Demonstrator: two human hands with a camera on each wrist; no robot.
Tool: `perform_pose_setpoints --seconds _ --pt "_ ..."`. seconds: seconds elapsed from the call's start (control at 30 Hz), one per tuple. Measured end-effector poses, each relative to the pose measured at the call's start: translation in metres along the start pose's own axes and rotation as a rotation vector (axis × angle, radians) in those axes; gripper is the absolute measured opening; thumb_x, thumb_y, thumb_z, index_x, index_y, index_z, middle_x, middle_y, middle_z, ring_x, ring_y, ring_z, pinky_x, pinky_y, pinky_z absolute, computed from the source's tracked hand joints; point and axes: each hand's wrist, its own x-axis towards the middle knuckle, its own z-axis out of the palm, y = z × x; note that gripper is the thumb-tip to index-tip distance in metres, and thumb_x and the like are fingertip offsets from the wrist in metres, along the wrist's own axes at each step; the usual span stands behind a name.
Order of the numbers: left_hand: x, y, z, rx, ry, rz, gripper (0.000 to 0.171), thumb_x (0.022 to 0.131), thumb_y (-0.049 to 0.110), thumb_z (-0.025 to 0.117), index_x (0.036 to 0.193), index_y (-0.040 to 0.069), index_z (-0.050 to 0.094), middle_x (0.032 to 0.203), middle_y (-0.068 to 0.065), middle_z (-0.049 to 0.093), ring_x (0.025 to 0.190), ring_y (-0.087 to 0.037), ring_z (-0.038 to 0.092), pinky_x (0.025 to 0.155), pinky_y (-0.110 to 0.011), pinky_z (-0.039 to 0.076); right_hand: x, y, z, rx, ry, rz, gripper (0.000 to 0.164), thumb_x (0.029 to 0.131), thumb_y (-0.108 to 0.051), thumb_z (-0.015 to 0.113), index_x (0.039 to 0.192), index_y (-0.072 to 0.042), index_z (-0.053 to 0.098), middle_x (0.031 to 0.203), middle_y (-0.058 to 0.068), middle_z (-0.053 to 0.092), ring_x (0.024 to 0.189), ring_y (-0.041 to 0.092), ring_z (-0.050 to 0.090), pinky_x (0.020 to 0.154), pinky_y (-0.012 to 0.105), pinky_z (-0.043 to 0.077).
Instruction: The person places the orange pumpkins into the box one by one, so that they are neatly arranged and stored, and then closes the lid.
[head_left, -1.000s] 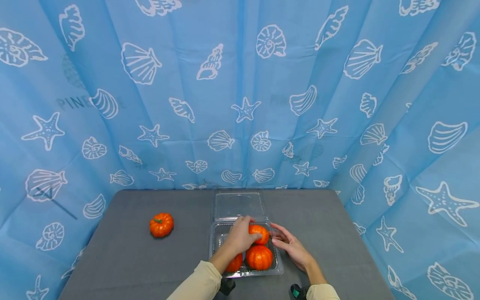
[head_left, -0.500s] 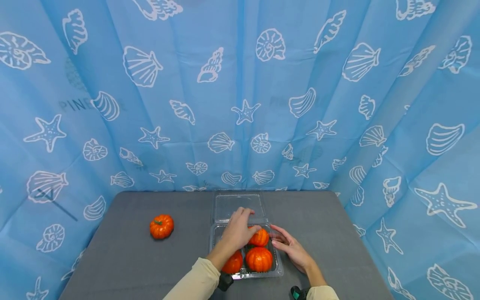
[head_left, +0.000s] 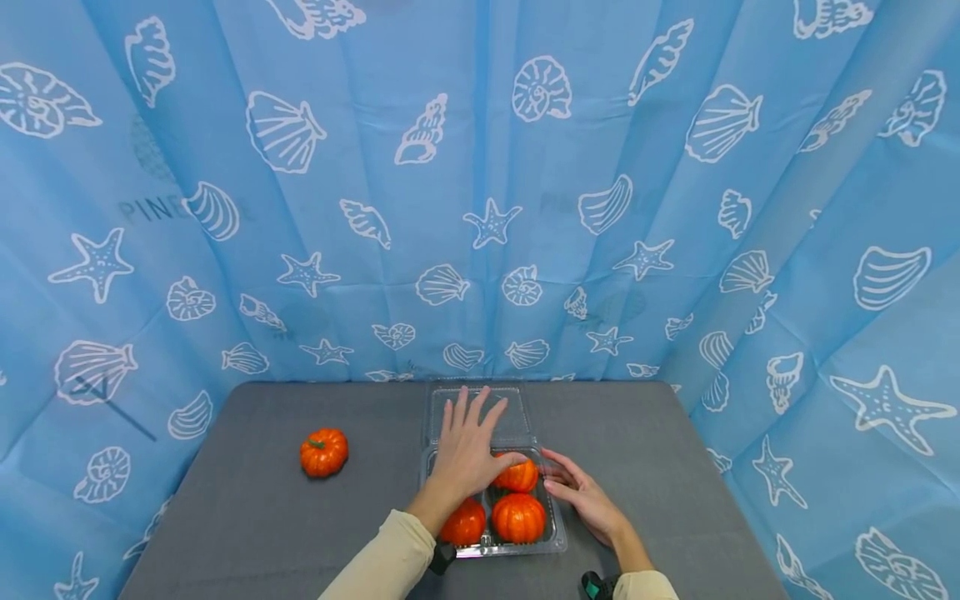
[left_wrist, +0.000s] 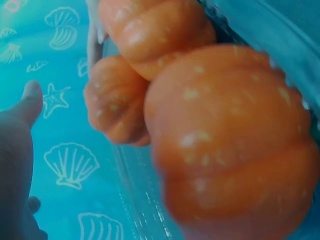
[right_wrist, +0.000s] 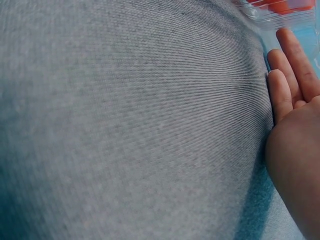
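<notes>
A clear plastic clamshell box (head_left: 557, 533) lies unfolded on the table. Three orange pumpkins sit in its tray: a front left one (head_left: 463, 523), a front right one (head_left: 519, 518) and a back right one (head_left: 517, 475). My left hand (head_left: 467, 454) hovers over the back left of the tray with fingers spread, holding nothing; its thumb overlaps the back right pumpkin in the head view, and whether they touch I cannot tell. Along the box's right side is my right hand (head_left: 588, 500), fingers relaxed near or against the wall. The back left of the tray is hidden.
Another orange pumpkin (head_left: 324, 452) with a green stem stands alone on the left of the grey table (head_left: 247, 517). Behind the tray lies the transparent lid (head_left: 517, 414), hinged to it. A blue shell-patterned curtain (head_left: 480, 275) hangs around the table's back and sides.
My left hand has left the back right pumpkin, rising and shifting back and left while its fingers spread. The right hand and the pumpkins look the same.
</notes>
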Motion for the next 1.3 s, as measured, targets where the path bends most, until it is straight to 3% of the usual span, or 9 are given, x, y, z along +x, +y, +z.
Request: perform_pose_setpoints --seconds 0.17,0.37,0.63,0.83,1.3 --pt "0.0 -0.006 0.001 0.075 0.017 0.02 0.098 0.083 0.081 0.059 0.162 0.038 0.022 0.173 -0.002 0.014 0.16 -0.04 0.009 0.126 -0.064 0.013 0.0 -0.001 0.001 0.002 0.0 0.003 0.062 0.105 -0.028 0.056 0.161 -0.018 0.031 0.156 0.02 0.044 0.142 0.034 0.045 0.117 0.054 0.039" --pt "0.0 -0.017 -0.001 0.065 -0.013 -0.032 0.099 0.083 0.083 0.055 0.163 0.041 0.014 0.175 0.001 0.004 0.161 -0.037 -0.003 0.127 -0.064 0.005 0.0 -0.001 0.001 0.0 0.01 0.007 0.062 0.105 -0.028 0.057 0.16 -0.019 0.032 0.156 0.02 0.045 0.143 0.036 0.044 0.117 0.052 0.04" --pt "-0.005 -0.039 0.006 0.032 0.011 -0.096 0.098 0.084 0.08 0.058 0.163 0.038 0.02 0.174 -0.002 0.009 0.16 -0.041 0.003 0.126 -0.066 0.004 0.001 -0.002 0.003 0.008 0.026 0.022 0.062 0.104 -0.028 0.058 0.16 -0.019 0.033 0.157 0.019 0.045 0.144 0.036 0.043 0.119 0.057 0.035" --pt "-0.011 -0.057 0.008 0.045 0.02 -0.136 0.097 0.084 0.084 0.052 0.163 0.039 0.019 0.174 -0.003 0.012 0.16 -0.042 0.004 0.125 -0.067 0.007 0.001 -0.002 0.003 0.005 0.034 0.028 0.062 0.104 -0.027 0.058 0.16 -0.019 0.033 0.157 0.019 0.044 0.143 0.036 0.043 0.118 0.056 0.037" --pt "-0.024 -0.1 0.0 0.018 0.103 -0.217 0.092 0.086 0.078 0.056 0.161 0.03 0.031 0.172 -0.01 0.019 0.158 -0.046 0.006 0.124 -0.07 0.005 0.0 -0.002 0.003 0.004 0.019 0.018 0.061 0.105 -0.024 0.057 0.16 -0.018 0.032 0.158 0.019 0.043 0.146 0.038 0.04 0.119 0.057 0.035"
